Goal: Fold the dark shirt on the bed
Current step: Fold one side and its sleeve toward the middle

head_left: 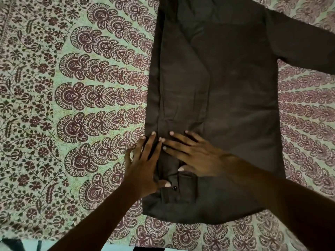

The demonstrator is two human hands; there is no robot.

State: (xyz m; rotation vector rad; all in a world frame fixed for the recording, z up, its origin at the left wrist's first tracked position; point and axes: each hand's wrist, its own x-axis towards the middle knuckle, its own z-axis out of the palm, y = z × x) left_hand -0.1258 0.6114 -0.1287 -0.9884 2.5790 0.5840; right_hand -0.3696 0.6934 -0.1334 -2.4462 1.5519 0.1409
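Observation:
The dark shirt lies flat on the bed, running from the top of the view down to near the front edge. Its left side is folded inward, and the folded sleeve with a buttoned cuff lies along the left edge. The other sleeve stretches out to the upper right. My left hand rests flat on the shirt's left edge, fingers spread. My right hand presses flat on the folded sleeve just beside it, fingers apart.
A patterned bedsheet in pale green with maroon paisley print covers the bed all around the shirt. The bed's front edge shows along the bottom left.

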